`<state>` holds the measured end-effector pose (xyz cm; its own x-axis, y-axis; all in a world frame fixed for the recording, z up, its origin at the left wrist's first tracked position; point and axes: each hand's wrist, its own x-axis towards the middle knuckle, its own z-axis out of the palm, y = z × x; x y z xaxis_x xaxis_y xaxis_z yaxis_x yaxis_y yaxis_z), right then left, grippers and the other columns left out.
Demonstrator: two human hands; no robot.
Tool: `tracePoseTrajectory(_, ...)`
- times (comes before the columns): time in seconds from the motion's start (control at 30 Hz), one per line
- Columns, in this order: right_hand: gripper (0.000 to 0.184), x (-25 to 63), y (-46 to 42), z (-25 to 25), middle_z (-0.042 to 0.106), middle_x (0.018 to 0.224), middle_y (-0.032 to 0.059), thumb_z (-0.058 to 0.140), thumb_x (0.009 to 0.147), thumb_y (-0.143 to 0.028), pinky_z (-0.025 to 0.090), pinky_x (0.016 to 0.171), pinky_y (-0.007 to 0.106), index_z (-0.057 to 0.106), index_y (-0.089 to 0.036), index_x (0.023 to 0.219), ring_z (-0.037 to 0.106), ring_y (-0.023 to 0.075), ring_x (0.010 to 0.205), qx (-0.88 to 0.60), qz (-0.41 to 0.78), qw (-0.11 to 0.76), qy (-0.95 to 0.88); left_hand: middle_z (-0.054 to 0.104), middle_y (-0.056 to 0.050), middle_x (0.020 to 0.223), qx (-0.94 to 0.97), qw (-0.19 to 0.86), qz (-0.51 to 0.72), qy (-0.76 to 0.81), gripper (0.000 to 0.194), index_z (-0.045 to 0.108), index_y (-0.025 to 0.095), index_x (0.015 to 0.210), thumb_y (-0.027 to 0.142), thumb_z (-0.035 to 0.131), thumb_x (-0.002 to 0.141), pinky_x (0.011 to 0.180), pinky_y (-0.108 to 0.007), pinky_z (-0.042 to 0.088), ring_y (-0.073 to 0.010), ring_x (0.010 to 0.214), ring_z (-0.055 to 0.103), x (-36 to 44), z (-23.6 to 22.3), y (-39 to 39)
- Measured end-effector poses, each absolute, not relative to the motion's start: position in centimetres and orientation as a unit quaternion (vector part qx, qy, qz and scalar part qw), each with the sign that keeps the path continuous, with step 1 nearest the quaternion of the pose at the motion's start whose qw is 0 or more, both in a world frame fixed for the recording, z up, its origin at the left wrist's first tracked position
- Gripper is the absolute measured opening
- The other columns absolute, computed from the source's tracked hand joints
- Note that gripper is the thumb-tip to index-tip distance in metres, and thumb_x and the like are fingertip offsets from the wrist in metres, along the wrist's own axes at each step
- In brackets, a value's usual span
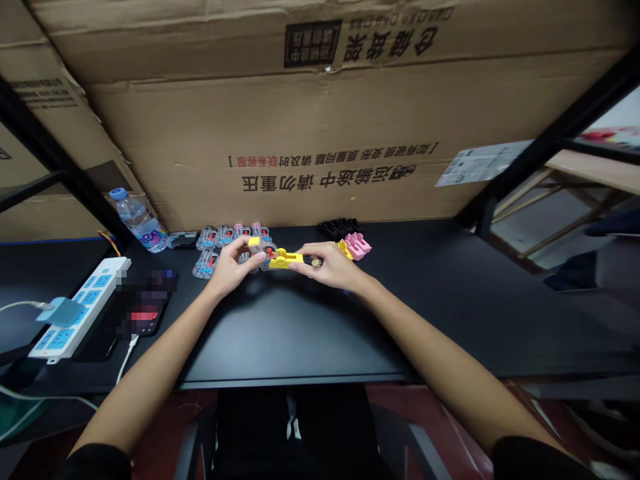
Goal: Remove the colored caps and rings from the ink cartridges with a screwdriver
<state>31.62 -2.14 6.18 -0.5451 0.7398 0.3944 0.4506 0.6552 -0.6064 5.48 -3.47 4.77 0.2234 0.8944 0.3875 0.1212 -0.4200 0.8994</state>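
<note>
Both my hands meet over the far middle of the black desk (450, 300). My left hand (231, 263) is closed, pinching a small clear plastic part with red inside (264, 252). My right hand (330, 265) is closed on a yellow plastic piece (285, 259), which points left toward the clear part and seems to touch it. A small round dark thing shows at my right fingertips. Several more clear parts with red and blue insides (215, 248) lie in rows just behind my left hand.
Pink and yellow plastic pieces (356, 245) and a black piece (339, 227) lie behind my right hand. A water bottle (137, 219), a white power strip (83, 307) and a phone (143, 313) sit at the left. A big cardboard box (320, 120) walls the back.
</note>
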Motion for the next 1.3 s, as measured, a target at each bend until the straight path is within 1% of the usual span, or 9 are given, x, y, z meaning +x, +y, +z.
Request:
tracePoseTrajectory(0.13,0.032,31.2,-2.6,6.2,0.074,0.082,0.0044,0.069,0.097,-0.048,0.044,0.065,0.028,0.08,-0.018,0.094,0.062,0.0166,0.068,-0.308,0.246,0.321,-0.861,0.075,-0.013,0.125,0.671,0.457,0.473,0.343,0.049,0.056,0.02,0.1,0.052,0.089,0.08,0.099,-0.042,0.059,-0.0248,0.111,0.074,5.4,4.5,-3.8)
tracePoseTrajectory(0.33,0.033,31.3,-2.5,6.2,0.078,0.094,0.0096,0.072,0.095,-0.052,0.054,0.072,0.031,0.081,-0.02,0.095,0.071,0.0213,0.082,-0.34,0.276,0.396,-0.808,0.08,-0.014,0.107,0.727,0.465,0.377,0.337,0.05,0.056,0.017,0.085,0.042,0.097,0.071,0.091,-0.04,0.062,-0.0248,0.098,0.078,6.0,3.2,-4.4)
tracePoseTrajectory(0.43,0.045,31.5,-2.6,6.3,0.078,0.091,0.0099,0.054,0.103,-0.055,0.055,0.064,0.031,0.079,-0.018,0.095,0.072,0.0211,0.075,-0.355,0.366,0.461,-0.726,0.081,-0.01,0.1,0.748,0.449,0.348,0.343,0.049,0.058,0.018,0.085,0.044,0.097,0.07,0.085,-0.035,0.062,-0.0239,0.095,0.078,6.1,2.8,-4.3)
tracePoseTrajectory(0.53,0.063,31.2,-2.9,6.2,0.074,0.07,0.0083,0.039,0.103,-0.063,0.052,0.05,0.029,0.077,-0.016,0.084,0.067,0.0181,0.054,-0.34,0.496,0.442,-0.666,0.08,-0.007,0.093,0.759,0.431,0.332,0.358,0.049,0.058,0.018,0.085,0.046,0.095,0.071,0.075,-0.029,0.059,-0.0192,0.083,0.076,6.2,3.1,-4.3)
tracePoseTrajectory(0.63,0.062,30.4,-3.1,5.9,0.067,0.055,0.0048,0.046,0.097,-0.066,0.047,0.042,0.027,0.074,-0.016,0.074,0.059,0.0147,0.04,-0.363,0.557,0.404,-0.629,0.078,-0.004,0.088,0.772,0.404,0.322,0.371,0.049,0.06,0.018,0.087,0.048,0.095,0.071,0.068,-0.025,0.054,-0.0158,0.075,0.071,6.1,3.4,-4.3)
tracePoseTrajectory(0.7,0.05,29.9,-3.2,5.6,0.07,0.058,0.0045,0.061,0.091,-0.062,0.051,0.044,0.026,0.073,-0.016,0.075,0.063,0.0158,0.044,-0.375,0.576,0.383,-0.617,0.076,-0.002,0.086,0.782,0.382,0.321,0.374,0.048,0.064,0.017,0.09,0.049,0.094,0.071,0.067,-0.025,0.053,-0.0157,0.075,0.07,5.9,3.5,-4.2)
tracePoseTrajectory(0.83,0.035,29.3,-3.2,4.8,0.067,0.058,0.0003,0.078,0.083,-0.049,0.053,0.05,0.026,0.066,-0.019,0.072,0.064,0.0147,0.048,-0.367,0.569,0.384,-0.627,0.079,-0.004,0.094,0.79,0.368,0.321,0.371,0.054,0.073,0.017,0.107,0.049,0.095,0.07,0.074,-0.027,0.056,-0.0184,0.082,0.073,5.8,3.1,-4.1)
tracePoseTrajectory(1.0,0.043,29.3,-3.1,4.1,0.052,0.046,-0.0065,0.074,0.091,-0.053,0.045,0.052,0.023,0.056,-0.021,0.068,0.06,0.0126,0.049,-0.355,0.541,0.391,-0.655,0.082,-0.006,0.097,0.788,0.377,0.311,0.375,0.056,0.078,0.016,0.114,0.05,0.093,0.072,0.078,-0.029,0.059,-0.0202,0.084,0.076,5.8,2.5,-3.9)
tracePoseTrajectory(1.3,0.051,29.3,-2.8,3.9,0.057,0.052,-0.0038,0.069,0.093,-0.06,0.04,0.05,0.024,0.052,-0.022,0.065,0.051,0.0104,0.047,-0.354,0.517,0.368,-0.687,0.084,-0.009,0.1,0.784,0.394,0.299,0.374,0.057,0.08,0.014,0.116,0.048,0.094,0.073,0.082,-0.031,0.061,-0.0218,0.085,0.078,5.6,2.2,-3.7)
